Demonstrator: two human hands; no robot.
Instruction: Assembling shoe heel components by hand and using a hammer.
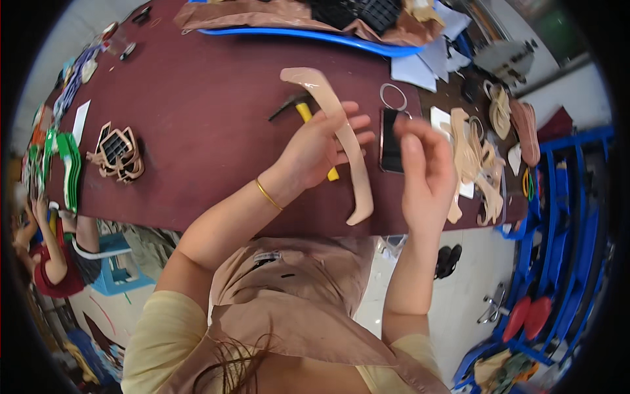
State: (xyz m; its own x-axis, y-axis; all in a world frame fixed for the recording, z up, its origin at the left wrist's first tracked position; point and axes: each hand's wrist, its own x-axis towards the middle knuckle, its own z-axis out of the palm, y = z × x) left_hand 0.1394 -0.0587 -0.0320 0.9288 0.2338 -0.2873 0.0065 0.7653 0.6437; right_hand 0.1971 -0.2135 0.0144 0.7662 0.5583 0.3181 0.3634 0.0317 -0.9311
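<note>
the left hand [321, 148] grips a long curved beige leather strap piece [341, 134] around its middle, held above the dark maroon bench [210, 111]. the right hand [426, 174] hangs just beside it, fingers loosely half-open and empty, over a black phone [392, 141] and a pile of beige straps [476, 161]; white tiled floor [472, 269] shows below

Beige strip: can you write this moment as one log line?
left hand: holds strip | right hand: open, empty | hammer: on table

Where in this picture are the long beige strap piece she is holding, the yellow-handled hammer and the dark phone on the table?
beige strap piece [348, 141], head view, middle of the strip.
yellow-handled hammer [304, 112], head view, upper handle.
dark phone [391, 141], head view, middle of its screen.
</note>
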